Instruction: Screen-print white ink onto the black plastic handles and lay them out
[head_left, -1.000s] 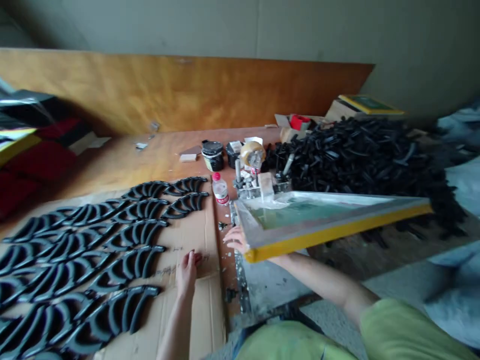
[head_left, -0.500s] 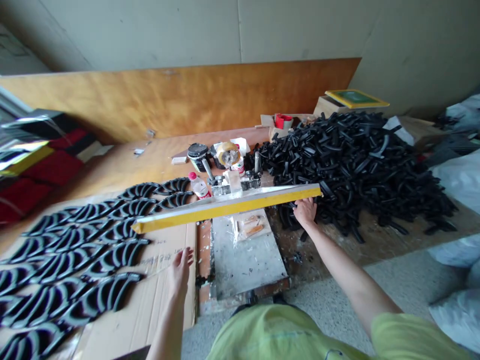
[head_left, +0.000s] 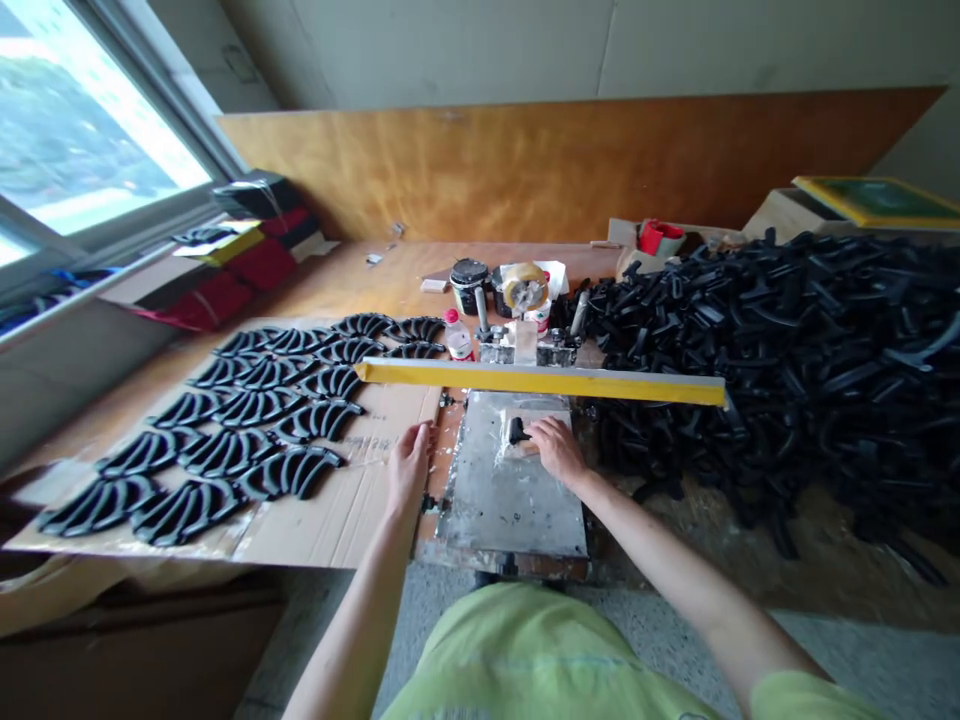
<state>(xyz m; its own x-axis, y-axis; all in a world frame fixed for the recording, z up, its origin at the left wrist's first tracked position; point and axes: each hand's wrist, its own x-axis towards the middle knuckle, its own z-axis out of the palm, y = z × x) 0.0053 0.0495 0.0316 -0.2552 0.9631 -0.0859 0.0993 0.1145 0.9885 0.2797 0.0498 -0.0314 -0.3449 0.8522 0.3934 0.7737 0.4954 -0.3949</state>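
Observation:
My right hand (head_left: 556, 448) grips the end of a small curved black plastic piece (head_left: 517, 431). That piece is at a tan block (head_left: 529, 414) fixed under clear film on a grey metal plate (head_left: 510, 510). My left hand (head_left: 411, 455) hovers by the right edge of the cardboard sheet (head_left: 352, 530), its fingers curled together; what they hold, if anything, is hidden. Above the plate, a screen-printing frame (head_left: 540, 380) with a yellow front edge is raised on a clamp (head_left: 525, 345), seen nearly edge-on. Neither hand touches it.
Rows of curved black pieces (head_left: 247, 407) lie on the cardboard at left. A large heap of black pieces (head_left: 750, 330) covers the right side. Behind the frame stand a red-capped bottle (head_left: 459, 340), a dark tub (head_left: 469, 285) and a tape roll (head_left: 525, 288). Stacked boxes (head_left: 240, 270) sit back left.
The frame has gone from sloping to nearly level in view. My right hand has left the frame's left corner, reached the heap, and come back to the plate with a black piece. The view has shifted.

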